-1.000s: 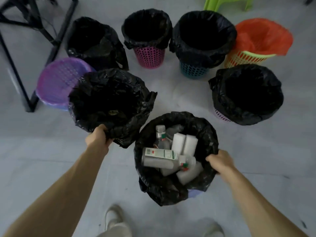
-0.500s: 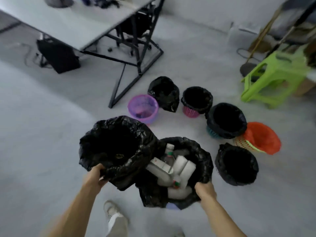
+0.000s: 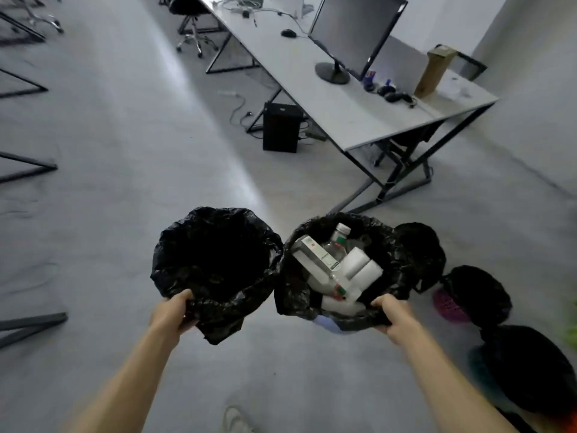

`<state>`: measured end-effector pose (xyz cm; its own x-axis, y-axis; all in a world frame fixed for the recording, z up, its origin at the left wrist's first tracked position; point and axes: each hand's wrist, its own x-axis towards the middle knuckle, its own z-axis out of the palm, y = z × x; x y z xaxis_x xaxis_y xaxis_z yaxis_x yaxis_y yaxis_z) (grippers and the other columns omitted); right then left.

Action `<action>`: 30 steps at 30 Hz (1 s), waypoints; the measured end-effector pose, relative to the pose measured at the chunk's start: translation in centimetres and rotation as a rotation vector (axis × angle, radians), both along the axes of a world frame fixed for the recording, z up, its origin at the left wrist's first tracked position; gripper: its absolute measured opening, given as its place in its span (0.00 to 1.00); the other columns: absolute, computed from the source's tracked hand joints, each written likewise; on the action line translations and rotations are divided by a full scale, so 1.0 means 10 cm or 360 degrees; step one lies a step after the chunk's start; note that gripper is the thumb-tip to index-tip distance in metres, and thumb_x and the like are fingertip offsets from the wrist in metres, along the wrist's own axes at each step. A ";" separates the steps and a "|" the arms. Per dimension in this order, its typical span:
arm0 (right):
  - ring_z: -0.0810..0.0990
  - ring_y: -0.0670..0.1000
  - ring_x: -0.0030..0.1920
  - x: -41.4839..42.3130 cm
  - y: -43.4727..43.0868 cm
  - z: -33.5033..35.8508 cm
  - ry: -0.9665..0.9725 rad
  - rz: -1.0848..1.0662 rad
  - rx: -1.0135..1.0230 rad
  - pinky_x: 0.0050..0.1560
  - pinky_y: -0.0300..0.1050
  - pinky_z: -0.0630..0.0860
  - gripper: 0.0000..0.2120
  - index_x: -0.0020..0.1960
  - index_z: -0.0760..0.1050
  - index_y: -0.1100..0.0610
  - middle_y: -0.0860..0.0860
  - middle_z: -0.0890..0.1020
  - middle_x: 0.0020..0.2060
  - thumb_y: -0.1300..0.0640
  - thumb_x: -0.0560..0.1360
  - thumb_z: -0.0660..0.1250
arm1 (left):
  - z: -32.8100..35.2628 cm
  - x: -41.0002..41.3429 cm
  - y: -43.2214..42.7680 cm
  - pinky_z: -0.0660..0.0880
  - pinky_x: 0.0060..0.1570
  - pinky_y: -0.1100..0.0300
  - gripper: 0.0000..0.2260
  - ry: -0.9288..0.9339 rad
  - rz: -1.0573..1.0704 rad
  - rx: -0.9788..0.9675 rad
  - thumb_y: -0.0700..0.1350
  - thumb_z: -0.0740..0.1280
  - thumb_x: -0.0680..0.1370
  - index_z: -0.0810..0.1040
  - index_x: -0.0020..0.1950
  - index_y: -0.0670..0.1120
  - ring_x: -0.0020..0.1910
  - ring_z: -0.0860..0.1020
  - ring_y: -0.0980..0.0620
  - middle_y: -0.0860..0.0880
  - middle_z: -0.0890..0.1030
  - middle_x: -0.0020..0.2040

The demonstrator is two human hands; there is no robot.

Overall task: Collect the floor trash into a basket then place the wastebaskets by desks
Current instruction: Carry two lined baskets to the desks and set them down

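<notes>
Grey floor [image 3: 125,182] fills most of the frame, with a shoe tip visible at the bottom centre.

1. Near field. Our left hand [image 3: 170,314] is closed on the near rim of the empty lined basket [image 3: 215,264], lower centre-left. Our right hand [image 3: 395,317] is closed on the near rim of the filled basket [image 3: 337,267], lower centre-right. Both grips are tight on the black liner and rim. The two baskets hang side by side, rims almost touching; we judge both lifted clear of the floor.

2. Contents. The filled basket holds a clear bottle [image 3: 338,239], a white carton [image 3: 317,256] and white rolls [image 3: 362,268]. We see no loose trash on the visible floor, so we judge the collecting step complete.

3. Right edge. More lined baskets [image 3: 474,292] stand on the floor at the lower right, not yet distributed.

4. Far field. A long counter [image 3: 327,98] runs through the upper centre to the upper right, carrying a monitor [image 3: 356,29]; a black computer tower [image 3: 281,128] stands beneath it. No basket stands beside it.

5. Status. Placement remains: the two carried baskets first, then those at the lower right.
</notes>
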<state>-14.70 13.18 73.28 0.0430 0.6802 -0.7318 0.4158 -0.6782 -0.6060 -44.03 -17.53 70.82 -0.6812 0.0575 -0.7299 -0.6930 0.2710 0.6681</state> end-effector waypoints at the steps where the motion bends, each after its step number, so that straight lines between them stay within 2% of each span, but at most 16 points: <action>1: 0.78 0.58 0.45 -0.19 -0.01 0.02 0.0057 -0.0004 -0.0025 0.29 0.49 0.79 0.16 0.59 0.73 0.62 0.60 0.78 0.51 0.71 0.72 0.64 | 0.06 -0.14 -0.05 0.80 0.43 0.50 0.04 -0.0015 0.0027 0.0005 0.38 0.67 0.75 0.75 0.48 0.42 0.42 0.79 0.44 0.42 0.79 0.45; 3: 0.77 0.58 0.44 -0.68 -0.06 0.01 0.0138 0.0029 -0.0097 0.24 0.52 0.80 0.10 0.53 0.73 0.64 0.61 0.77 0.52 0.71 0.73 0.63 | 0.13 -0.51 -0.18 0.80 0.40 0.51 0.03 -0.0027 0.0150 -0.0007 0.37 0.68 0.74 0.75 0.46 0.41 0.40 0.79 0.46 0.42 0.79 0.43; 6: 0.77 0.61 0.45 -1.34 -0.09 -0.05 0.0295 0.0028 -0.0229 0.31 0.60 0.82 0.06 0.45 0.71 0.64 0.62 0.76 0.51 0.73 0.73 0.60 | 0.22 -0.98 -0.23 0.79 0.37 0.53 0.04 0.0002 0.0241 0.0018 0.37 0.69 0.74 0.75 0.47 0.41 0.41 0.80 0.47 0.42 0.80 0.43; 8: 0.77 0.64 0.50 -1.77 -0.05 -0.11 0.0358 0.0039 -0.0287 0.30 0.61 0.82 0.07 0.47 0.72 0.65 0.63 0.75 0.53 0.73 0.73 0.59 | 0.24 -1.27 -0.22 0.78 0.36 0.54 0.04 0.0022 0.0274 0.0042 0.38 0.68 0.75 0.76 0.48 0.41 0.42 0.80 0.46 0.42 0.80 0.45; 11: 0.76 0.68 0.57 -2.42 0.12 -0.29 0.0403 0.0040 -0.0361 0.25 0.61 0.79 0.15 0.57 0.73 0.67 0.66 0.76 0.57 0.73 0.71 0.59 | 0.19 -1.83 -0.14 0.79 0.38 0.53 0.08 0.0016 0.0370 0.0034 0.38 0.69 0.75 0.76 0.53 0.39 0.46 0.80 0.45 0.41 0.80 0.48; 13: 0.75 0.69 0.59 -2.77 0.19 -0.30 0.0448 0.0020 -0.0406 0.24 0.61 0.79 0.14 0.57 0.73 0.69 0.67 0.75 0.58 0.72 0.72 0.59 | 0.20 -2.16 -0.07 0.79 0.41 0.52 0.10 0.0029 0.0424 0.0018 0.39 0.69 0.75 0.75 0.54 0.39 0.49 0.80 0.44 0.41 0.79 0.50; 16: 0.75 0.69 0.52 -3.53 0.56 -0.40 0.0468 0.0003 -0.0430 0.20 0.60 0.77 0.06 0.46 0.71 0.66 0.65 0.74 0.53 0.73 0.73 0.58 | 0.12 -2.89 0.24 0.79 0.39 0.52 0.11 0.0033 0.0448 -0.0003 0.40 0.69 0.75 0.75 0.56 0.39 0.49 0.80 0.44 0.41 0.79 0.51; 18: 0.75 0.68 0.47 -4.02 0.84 -0.43 0.0444 0.0032 -0.0467 0.19 0.58 0.77 0.07 0.44 0.70 0.65 0.65 0.74 0.53 0.74 0.73 0.58 | 0.08 -3.28 0.48 0.79 0.37 0.53 0.11 0.0037 0.0480 -0.0004 0.40 0.69 0.75 0.75 0.57 0.40 0.49 0.80 0.44 0.41 0.79 0.51; 22: 0.74 0.67 0.44 -4.96 1.44 -0.44 0.0353 0.0105 -0.0521 0.17 0.58 0.75 0.07 0.44 0.70 0.66 0.65 0.73 0.54 0.74 0.73 0.57 | 0.10 -3.99 0.98 0.78 0.37 0.53 0.11 0.0028 0.0602 -0.0046 0.39 0.70 0.75 0.75 0.55 0.39 0.48 0.79 0.43 0.41 0.79 0.50; 24: 0.74 0.67 0.48 -5.40 1.72 -0.39 0.0337 0.0141 -0.0526 0.17 0.58 0.76 0.06 0.45 0.70 0.66 0.65 0.74 0.58 0.74 0.73 0.57 | 0.12 -4.30 1.18 0.78 0.39 0.52 0.11 0.0007 0.0633 -0.0055 0.39 0.70 0.75 0.75 0.55 0.39 0.49 0.79 0.43 0.41 0.79 0.49; 27: 0.74 0.69 0.59 -6.03 2.08 -0.33 0.0272 0.0228 -0.0474 0.23 0.61 0.79 0.06 0.45 0.71 0.66 0.66 0.74 0.62 0.73 0.72 0.59 | 0.15 -4.74 1.40 0.78 0.38 0.52 0.08 -0.0028 0.0696 -0.0068 0.39 0.69 0.75 0.74 0.52 0.40 0.46 0.80 0.44 0.42 0.79 0.47; 30: 0.73 0.70 0.62 -6.74 2.40 -0.26 0.0269 0.0293 -0.0425 0.26 0.63 0.78 0.05 0.46 0.69 0.65 0.65 0.73 0.64 0.73 0.73 0.60 | 0.13 -5.33 1.63 0.78 0.38 0.52 0.06 -0.0052 0.0746 -0.0078 0.38 0.69 0.75 0.73 0.48 0.40 0.45 0.79 0.44 0.42 0.78 0.45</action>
<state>-82.10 37.21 70.72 -0.1994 0.4490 -0.8710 0.4548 -0.7449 -0.4881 -97.29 -1.23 72.10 -0.6021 -0.2858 -0.7455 -0.7686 -0.0454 0.6382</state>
